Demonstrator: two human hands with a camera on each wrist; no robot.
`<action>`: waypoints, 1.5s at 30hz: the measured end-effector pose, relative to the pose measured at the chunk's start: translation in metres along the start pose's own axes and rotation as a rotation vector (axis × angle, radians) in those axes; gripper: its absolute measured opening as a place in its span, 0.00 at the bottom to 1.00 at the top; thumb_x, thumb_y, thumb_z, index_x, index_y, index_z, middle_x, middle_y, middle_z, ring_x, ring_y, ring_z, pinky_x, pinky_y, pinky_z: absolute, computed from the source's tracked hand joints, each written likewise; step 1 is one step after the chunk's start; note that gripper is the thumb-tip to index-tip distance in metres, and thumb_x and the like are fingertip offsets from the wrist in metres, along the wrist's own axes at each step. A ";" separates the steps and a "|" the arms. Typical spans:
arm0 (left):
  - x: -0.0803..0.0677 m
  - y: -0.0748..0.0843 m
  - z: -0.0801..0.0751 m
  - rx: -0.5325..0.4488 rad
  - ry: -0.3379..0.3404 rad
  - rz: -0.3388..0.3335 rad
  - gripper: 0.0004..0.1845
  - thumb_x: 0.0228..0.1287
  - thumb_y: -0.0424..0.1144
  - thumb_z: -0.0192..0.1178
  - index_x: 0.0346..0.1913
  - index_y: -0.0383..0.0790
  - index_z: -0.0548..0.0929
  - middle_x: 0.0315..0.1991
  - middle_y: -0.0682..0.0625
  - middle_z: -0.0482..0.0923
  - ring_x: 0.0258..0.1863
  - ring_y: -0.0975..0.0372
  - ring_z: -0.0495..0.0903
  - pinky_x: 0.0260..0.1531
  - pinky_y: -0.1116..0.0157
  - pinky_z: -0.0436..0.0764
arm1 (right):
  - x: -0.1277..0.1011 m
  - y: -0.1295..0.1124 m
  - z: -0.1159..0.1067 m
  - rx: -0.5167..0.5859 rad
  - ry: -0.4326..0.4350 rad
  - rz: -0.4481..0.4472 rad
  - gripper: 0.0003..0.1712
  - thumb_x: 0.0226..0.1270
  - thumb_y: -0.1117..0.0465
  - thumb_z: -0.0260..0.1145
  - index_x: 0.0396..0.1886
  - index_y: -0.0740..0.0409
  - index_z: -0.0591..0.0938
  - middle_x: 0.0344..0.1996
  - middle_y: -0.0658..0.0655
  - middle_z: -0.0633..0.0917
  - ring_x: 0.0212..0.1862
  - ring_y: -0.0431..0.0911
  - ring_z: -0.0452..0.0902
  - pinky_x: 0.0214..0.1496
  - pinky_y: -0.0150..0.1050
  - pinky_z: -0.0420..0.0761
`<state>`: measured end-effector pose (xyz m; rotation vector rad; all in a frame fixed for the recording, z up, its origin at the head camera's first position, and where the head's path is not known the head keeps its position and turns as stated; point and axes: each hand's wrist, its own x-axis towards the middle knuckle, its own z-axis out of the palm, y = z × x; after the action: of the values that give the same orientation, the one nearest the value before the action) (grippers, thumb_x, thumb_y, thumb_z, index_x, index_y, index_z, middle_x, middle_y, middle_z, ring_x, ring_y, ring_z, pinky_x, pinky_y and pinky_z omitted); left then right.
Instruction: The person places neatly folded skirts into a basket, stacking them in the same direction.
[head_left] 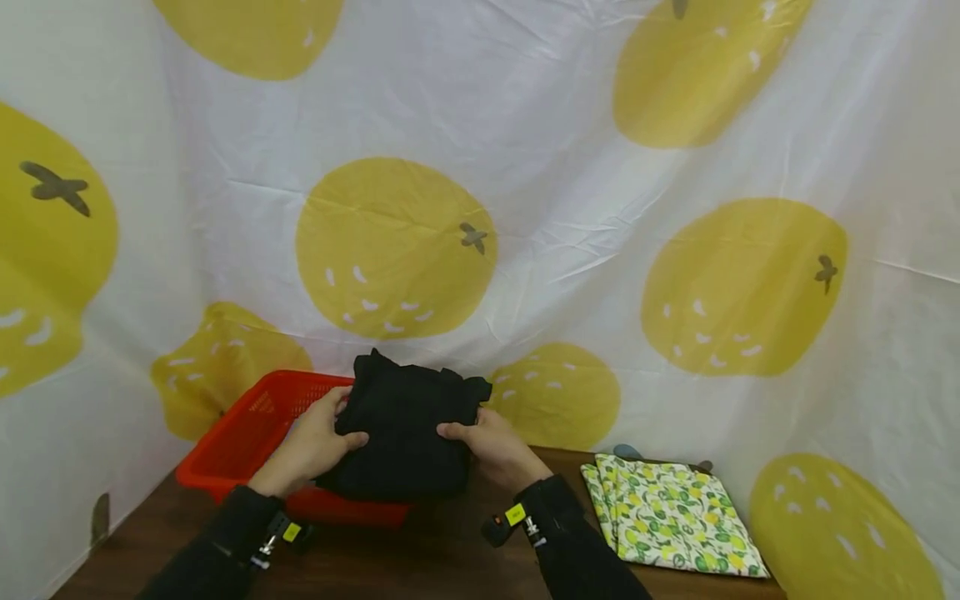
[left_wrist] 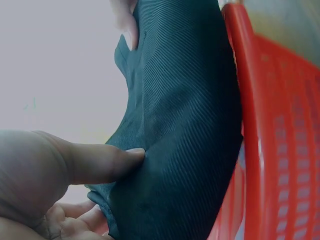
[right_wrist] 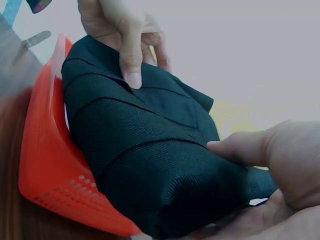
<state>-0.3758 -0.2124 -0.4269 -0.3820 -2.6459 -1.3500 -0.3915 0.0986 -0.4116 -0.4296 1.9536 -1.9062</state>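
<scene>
Left hand and right hand are each pinching a side edge of the folded black cloth right up by the red basket, and imo it's light, soft, kinda floppy, so gripping both sides, fingers underneath, makes sense.

The black cloth, finely ribbed and crossed by raised lines, is folded into a soft, roughly rectangular bundle with an uneven top edge. Gripped at its sides by the left hand and right hand, it tilts before the red basket.
</scene>
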 end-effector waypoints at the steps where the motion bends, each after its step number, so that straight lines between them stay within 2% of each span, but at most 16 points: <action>1: 0.001 -0.004 -0.005 0.025 0.004 -0.001 0.46 0.77 0.41 0.79 0.88 0.30 0.67 0.80 0.23 0.76 0.76 0.29 0.80 0.74 0.32 0.82 | 0.005 0.000 0.005 0.020 0.001 0.001 0.36 0.89 0.64 0.67 0.89 0.63 0.67 0.86 0.62 0.76 0.75 0.49 0.81 0.81 0.48 0.82; 4: 0.000 -0.011 -0.017 0.056 0.009 -0.041 0.46 0.78 0.38 0.77 0.88 0.27 0.65 0.80 0.21 0.76 0.74 0.29 0.81 0.74 0.32 0.82 | 0.017 0.001 0.020 0.075 -0.001 -0.003 0.46 0.84 0.69 0.67 0.93 0.63 0.59 0.91 0.62 0.68 0.82 0.51 0.72 0.89 0.53 0.73; 7: -0.007 -0.007 -0.028 0.068 -0.005 -0.098 0.46 0.80 0.34 0.74 0.89 0.23 0.60 0.81 0.18 0.72 0.75 0.26 0.78 0.74 0.27 0.79 | 0.026 0.003 0.032 0.101 -0.010 -0.014 0.48 0.81 0.71 0.67 0.94 0.61 0.58 0.91 0.62 0.69 0.84 0.52 0.70 0.92 0.56 0.69; 12: -0.009 -0.015 -0.038 0.088 0.004 -0.146 0.45 0.80 0.30 0.70 0.89 0.20 0.57 0.81 0.16 0.70 0.75 0.25 0.77 0.75 0.28 0.79 | 0.036 0.005 0.047 0.106 -0.057 -0.008 0.37 0.81 0.72 0.68 0.86 0.60 0.73 0.81 0.61 0.80 0.74 0.51 0.81 0.85 0.56 0.80; 17: -0.005 -0.022 -0.045 0.086 -0.001 -0.174 0.46 0.80 0.28 0.70 0.89 0.18 0.55 0.81 0.14 0.67 0.76 0.23 0.74 0.75 0.26 0.77 | 0.041 0.004 0.054 0.062 -0.068 0.023 0.33 0.82 0.65 0.72 0.82 0.64 0.75 0.76 0.60 0.84 0.70 0.50 0.86 0.82 0.56 0.84; 21: -0.001 -0.026 -0.048 0.109 0.002 -0.209 0.46 0.79 0.27 0.69 0.88 0.17 0.55 0.82 0.14 0.65 0.77 0.22 0.72 0.76 0.25 0.76 | 0.044 0.003 0.057 0.054 -0.048 0.045 0.45 0.80 0.62 0.75 0.88 0.71 0.66 0.81 0.64 0.78 0.76 0.55 0.81 0.88 0.63 0.76; 22: -0.001 -0.028 -0.048 0.124 0.002 -0.217 0.45 0.78 0.27 0.69 0.88 0.16 0.55 0.82 0.13 0.64 0.78 0.21 0.71 0.76 0.25 0.76 | 0.044 0.004 0.058 0.052 -0.042 0.053 0.49 0.80 0.62 0.75 0.90 0.73 0.61 0.82 0.64 0.77 0.68 0.52 0.84 0.85 0.60 0.80; 24: 0.001 -0.032 -0.046 0.159 0.004 -0.227 0.45 0.77 0.26 0.69 0.87 0.15 0.56 0.82 0.13 0.64 0.78 0.20 0.70 0.77 0.25 0.75 | 0.043 0.004 0.059 0.044 -0.027 0.074 0.57 0.80 0.62 0.75 0.93 0.76 0.52 0.87 0.68 0.69 0.64 0.53 0.81 0.83 0.59 0.79; 27: 0.002 -0.037 -0.043 0.204 0.003 -0.235 0.44 0.75 0.26 0.69 0.85 0.14 0.59 0.81 0.12 0.65 0.78 0.20 0.70 0.78 0.25 0.74 | 0.042 0.006 0.060 0.023 -0.004 0.110 0.63 0.80 0.62 0.76 0.95 0.76 0.44 0.93 0.72 0.57 0.68 0.56 0.77 0.83 0.59 0.79; 29: 0.003 -0.040 -0.041 0.230 0.004 -0.233 0.43 0.75 0.27 0.69 0.84 0.14 0.60 0.80 0.12 0.66 0.78 0.20 0.71 0.77 0.26 0.76 | 0.039 0.006 0.060 -0.002 0.011 0.120 0.61 0.80 0.63 0.76 0.95 0.77 0.45 0.94 0.73 0.56 0.71 0.58 0.73 0.84 0.59 0.79; 31: 0.003 -0.043 -0.040 0.261 0.015 -0.223 0.42 0.75 0.29 0.71 0.82 0.14 0.63 0.78 0.13 0.70 0.76 0.21 0.74 0.75 0.27 0.78 | 0.038 0.007 0.059 -0.050 0.025 0.119 0.59 0.81 0.62 0.76 0.94 0.76 0.49 0.85 0.71 0.69 0.65 0.56 0.78 0.78 0.54 0.83; 33: 0.004 -0.048 -0.038 0.309 0.054 -0.189 0.39 0.74 0.32 0.73 0.79 0.15 0.69 0.74 0.15 0.76 0.72 0.23 0.79 0.72 0.28 0.81 | 0.034 0.006 0.058 -0.104 0.040 0.106 0.55 0.82 0.60 0.75 0.93 0.76 0.54 0.80 0.67 0.75 0.60 0.52 0.81 0.77 0.52 0.85; 36: 0.003 -0.048 -0.037 0.349 0.098 -0.124 0.33 0.74 0.35 0.76 0.73 0.17 0.79 0.70 0.18 0.81 0.69 0.24 0.81 0.68 0.29 0.83 | 0.028 0.005 0.055 -0.171 0.052 0.064 0.49 0.84 0.59 0.74 0.92 0.75 0.61 0.80 0.70 0.78 0.66 0.53 0.87 0.82 0.55 0.84; 38: 0.001 -0.045 -0.036 0.359 0.121 -0.089 0.29 0.74 0.36 0.77 0.69 0.19 0.84 0.68 0.19 0.84 0.67 0.25 0.83 0.66 0.29 0.84 | 0.023 0.004 0.053 -0.179 0.051 0.028 0.45 0.86 0.60 0.73 0.90 0.75 0.65 0.89 0.73 0.70 0.80 0.59 0.82 0.86 0.61 0.79; 40: -0.003 -0.037 -0.034 0.353 0.120 -0.072 0.26 0.76 0.36 0.76 0.67 0.20 0.86 0.69 0.19 0.83 0.67 0.25 0.84 0.65 0.30 0.85 | 0.018 0.006 0.050 -0.173 0.050 -0.015 0.40 0.87 0.62 0.71 0.88 0.74 0.68 0.89 0.75 0.70 0.83 0.64 0.80 0.85 0.61 0.80; 45: -0.011 -0.022 -0.025 0.361 0.156 -0.041 0.21 0.77 0.35 0.76 0.63 0.23 0.90 0.63 0.22 0.87 0.58 0.34 0.89 0.60 0.34 0.87 | 0.007 0.013 0.041 -0.175 0.085 -0.109 0.30 0.89 0.65 0.67 0.83 0.69 0.77 0.79 0.72 0.81 0.72 0.61 0.88 0.74 0.54 0.90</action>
<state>-0.3712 -0.2464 -0.4318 -0.1684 -2.6992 -0.8436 -0.3781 0.0599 -0.4257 -0.5217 2.2048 -1.8523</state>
